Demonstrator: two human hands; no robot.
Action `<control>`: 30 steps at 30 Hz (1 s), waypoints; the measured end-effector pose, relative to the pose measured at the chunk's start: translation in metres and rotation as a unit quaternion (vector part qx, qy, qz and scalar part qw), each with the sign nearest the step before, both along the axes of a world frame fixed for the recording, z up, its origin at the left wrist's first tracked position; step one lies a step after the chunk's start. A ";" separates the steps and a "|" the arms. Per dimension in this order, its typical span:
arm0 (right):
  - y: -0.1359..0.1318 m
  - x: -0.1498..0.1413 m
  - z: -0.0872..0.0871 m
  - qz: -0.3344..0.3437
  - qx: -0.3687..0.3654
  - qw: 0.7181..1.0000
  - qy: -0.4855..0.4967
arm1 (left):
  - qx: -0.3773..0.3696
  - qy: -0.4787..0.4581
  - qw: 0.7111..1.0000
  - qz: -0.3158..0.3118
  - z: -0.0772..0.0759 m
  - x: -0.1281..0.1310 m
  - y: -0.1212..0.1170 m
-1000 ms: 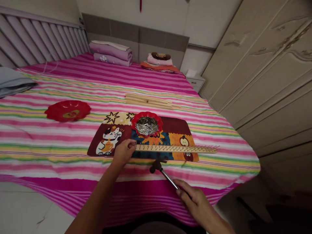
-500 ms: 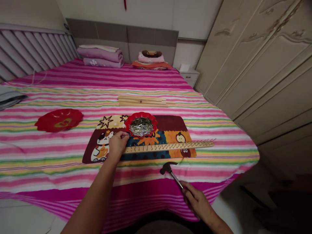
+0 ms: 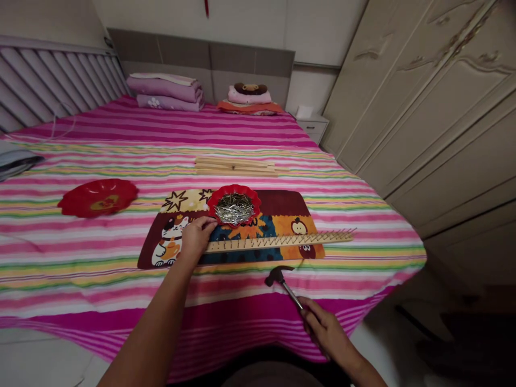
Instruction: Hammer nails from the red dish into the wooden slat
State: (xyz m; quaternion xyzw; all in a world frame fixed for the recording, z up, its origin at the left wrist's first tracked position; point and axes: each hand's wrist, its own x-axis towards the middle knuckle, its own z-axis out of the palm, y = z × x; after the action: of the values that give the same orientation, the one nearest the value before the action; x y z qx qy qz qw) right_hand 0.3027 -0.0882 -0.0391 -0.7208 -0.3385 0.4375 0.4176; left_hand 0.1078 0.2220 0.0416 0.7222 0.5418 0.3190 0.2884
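Observation:
My left hand is closed around the left end of a long wooden strip studded with a row of nails. The strip lies across a colourful cartoon mat on the striped bed. My right hand grips the handle of a small hammer, whose head rests on the bedspread just in front of the strip. A red dish full of metal nails sits on the mat just behind the strip, close to my left hand.
An empty red dish lies to the left on the striped bedspread. A bundle of wooden strips lies further back. Folded bedding and a cushion sit by the headboard. A cream wardrobe stands on the right.
The view shifted right over the second. My left hand slid onto the strip's left end, whose right end swung slightly away from me. The hammer head moved a little to the right.

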 end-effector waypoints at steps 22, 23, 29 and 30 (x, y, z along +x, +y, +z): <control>-0.002 0.000 -0.005 0.007 0.021 0.999 -0.026 | -0.020 0.049 0.998 -0.017 -0.004 -0.029 -0.049; -0.002 0.000 -0.004 0.006 0.018 0.999 -0.026 | -0.016 0.059 0.998 -0.017 -0.004 -0.028 -0.049; -0.002 0.000 -0.002 0.013 0.012 0.999 -0.033 | 0.036 0.127 0.991 -0.035 -0.004 -0.021 -0.051; -0.003 0.000 -0.002 0.010 0.016 0.999 -0.034 | 0.038 0.120 0.991 -0.035 -0.005 -0.020 -0.052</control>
State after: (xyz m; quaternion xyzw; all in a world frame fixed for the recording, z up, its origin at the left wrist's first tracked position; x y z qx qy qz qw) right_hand 0.3027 -0.0908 -0.0413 -0.7250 -0.3672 0.4112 0.4128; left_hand 0.0877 0.1704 0.0369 0.7841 0.5344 0.2398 0.2049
